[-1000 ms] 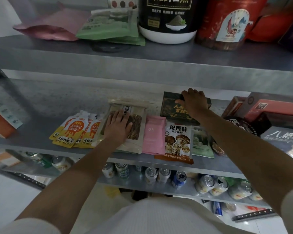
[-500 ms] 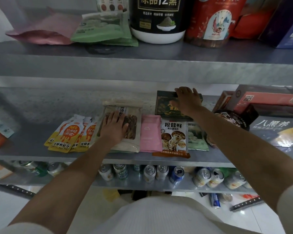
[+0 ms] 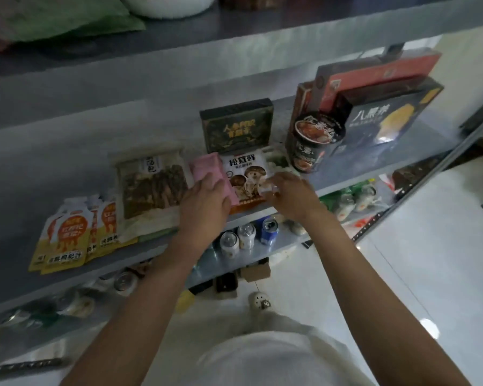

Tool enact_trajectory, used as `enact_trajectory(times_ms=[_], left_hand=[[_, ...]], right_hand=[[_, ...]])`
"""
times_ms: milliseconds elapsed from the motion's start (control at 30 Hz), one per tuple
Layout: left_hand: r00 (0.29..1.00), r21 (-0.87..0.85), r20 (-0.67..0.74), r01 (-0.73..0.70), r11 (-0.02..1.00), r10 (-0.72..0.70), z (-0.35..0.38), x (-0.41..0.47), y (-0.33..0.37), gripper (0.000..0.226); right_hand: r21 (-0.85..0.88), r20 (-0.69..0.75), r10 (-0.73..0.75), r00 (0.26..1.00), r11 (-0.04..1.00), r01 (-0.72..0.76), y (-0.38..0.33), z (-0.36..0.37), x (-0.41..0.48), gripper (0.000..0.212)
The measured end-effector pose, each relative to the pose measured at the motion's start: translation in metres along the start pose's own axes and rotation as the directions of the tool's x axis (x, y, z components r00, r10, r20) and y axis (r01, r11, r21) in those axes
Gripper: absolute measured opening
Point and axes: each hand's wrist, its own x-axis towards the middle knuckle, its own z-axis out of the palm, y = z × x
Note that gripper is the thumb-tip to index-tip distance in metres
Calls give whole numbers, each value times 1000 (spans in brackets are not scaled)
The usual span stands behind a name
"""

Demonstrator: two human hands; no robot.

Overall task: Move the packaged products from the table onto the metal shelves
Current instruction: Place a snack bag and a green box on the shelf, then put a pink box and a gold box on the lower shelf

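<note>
On the middle metal shelf (image 3: 67,151) lie several packaged products. My left hand (image 3: 204,204) rests flat on the lower part of a pink packet (image 3: 205,167), beside a clear pouch of dried goods (image 3: 154,188). My right hand (image 3: 290,195) has its fingers curled at the right edge of the orange mushroom packet (image 3: 244,169) and pinches it there. It covers most of a green and white packet (image 3: 276,162). A dark green box (image 3: 237,129) stands free behind the packets. Orange juice pouches (image 3: 67,235) lie at the front left.
A black cup of noodles (image 3: 314,140) leans at the right, in front of a dark blue box (image 3: 382,118) and red boxes (image 3: 374,73). Drink cans (image 3: 246,236) line the lower shelf. The upper shelf (image 3: 234,43) carries a green bag (image 3: 67,18). White floor lies at the right.
My left hand left the dried-goods pouch for the pink packet. My right hand let go of the dark green box and came forward to the mushroom packet. The view tilted downward.
</note>
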Motion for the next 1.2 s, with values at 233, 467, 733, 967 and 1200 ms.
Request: enact_trajectory(times_ms=[233, 467, 733, 967, 1200], left_hand=[[786, -12, 589, -225, 974, 189, 55, -32, 87, 35], [559, 62, 756, -580, 812, 341, 77, -79, 156, 49], [381, -8, 735, -822, 569, 561, 87, -181, 238, 49], [111, -87, 732, -964, 253, 672, 89, -303, 281, 49], [-243, -140, 631, -970, -199, 737, 71, -387, 300, 48]], right_hand=[[37, 371, 361, 856, 915, -401, 60, 42, -130, 56], [75, 285, 607, 742, 757, -649, 91, 49, -233, 54], [154, 210, 810, 547, 526, -837, 88, 80, -386, 52], [212, 247, 929, 274, 224, -951, 42, 119, -528, 51], [362, 250, 960, -128, -215, -907, -34, 155, -619, 52]])
